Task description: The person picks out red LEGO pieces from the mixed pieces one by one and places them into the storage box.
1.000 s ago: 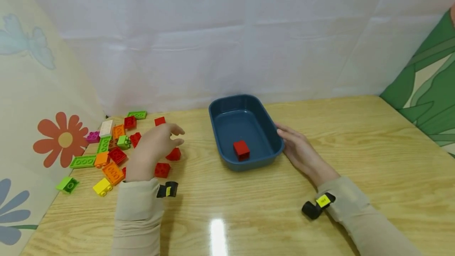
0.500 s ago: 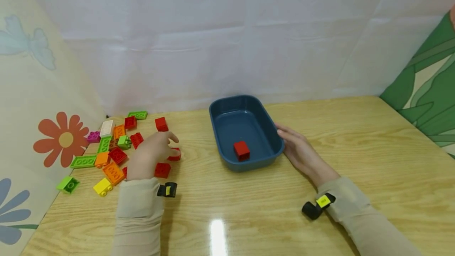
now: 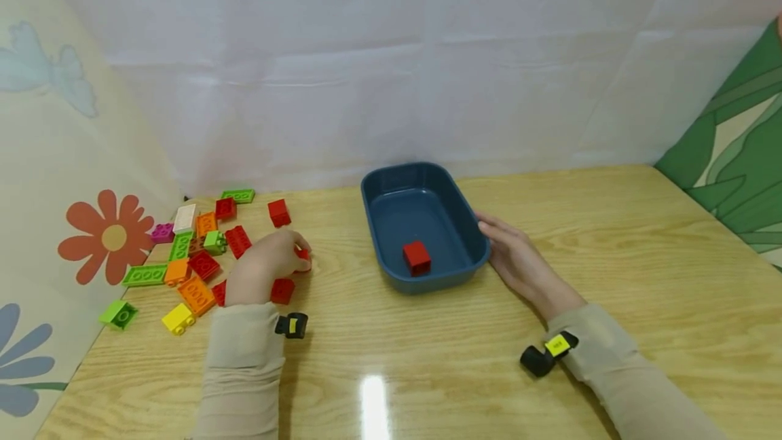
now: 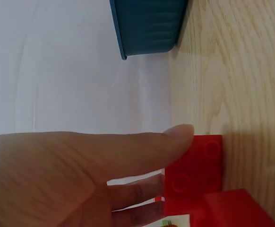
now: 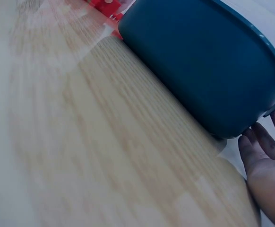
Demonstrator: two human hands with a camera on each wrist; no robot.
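- Red brick (image 4: pixel 194 172): largely concealed by the left hand (image 3: pixel 264 265) in the head view.
- Left hand: two fingertips hidden behind the brick, left wrist view.
- Second red brick (image 4: pixel 239 210): cut off by that view's lower edge.
- Blue container (image 5: pixel 199 66): interior hidden, upper part cropped, right wrist view.
- Right hand (image 5: pixel 272 182): cropped at right.
- Yellow label (image 3: pixel 557 345): lettering illegibly small.

The tray (image 3: pixel 408 217) is dark blue, the brick in it (image 3: pixel 417 258) red, and the bench (image 3: pixel 440 352) pale wood with a yellowish grain. The loose bricks (image 3: pixel 197 295) come in red, orange, lime green, yellow, white and magenta. Beige sleeves (image 3: pixel 246 365) carry black bands (image 3: pixel 298 325) with yellow labels (image 3: pixel 558 345); the back cloth (image 3: pixel 366 53) is white, the left wall (image 3: pixel 36 148) cream with an orange-red flower (image 3: pixel 113 237), the right panel (image 3: pixel 754 155) printed with green leaves.
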